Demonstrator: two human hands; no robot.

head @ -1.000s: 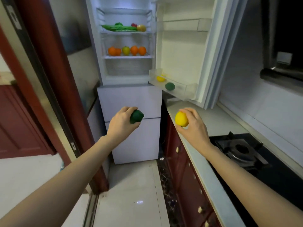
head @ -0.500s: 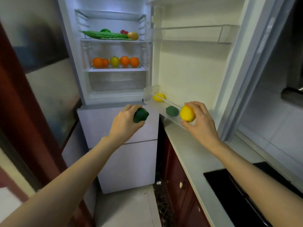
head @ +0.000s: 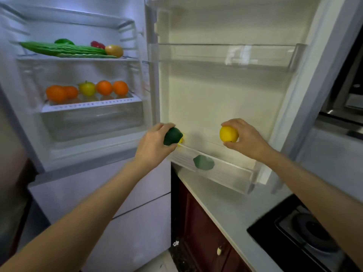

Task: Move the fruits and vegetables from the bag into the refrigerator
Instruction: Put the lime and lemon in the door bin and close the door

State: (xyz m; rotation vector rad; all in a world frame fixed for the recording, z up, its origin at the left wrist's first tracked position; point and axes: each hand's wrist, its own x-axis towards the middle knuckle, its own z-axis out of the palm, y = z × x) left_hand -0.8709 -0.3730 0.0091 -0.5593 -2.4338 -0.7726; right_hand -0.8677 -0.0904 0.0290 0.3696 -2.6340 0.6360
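Overhead-lit kitchen: left hand point(head: 152, 144) grips green fruit point(head: 172, 136), right hand point(head: 245, 138) lemon point(head: 228, 134), above white counter point(head: 222, 209).

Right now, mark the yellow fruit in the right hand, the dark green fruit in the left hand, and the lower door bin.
yellow fruit point(head: 228, 134): head view, front skin.
dark green fruit point(head: 172, 136): head view, exposed side.
lower door bin point(head: 231, 174): head view, clear front wall.

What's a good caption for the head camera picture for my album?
Left hand holds a dark green fruit, right hand a yellow lemon, above the fridge's lower door bin.
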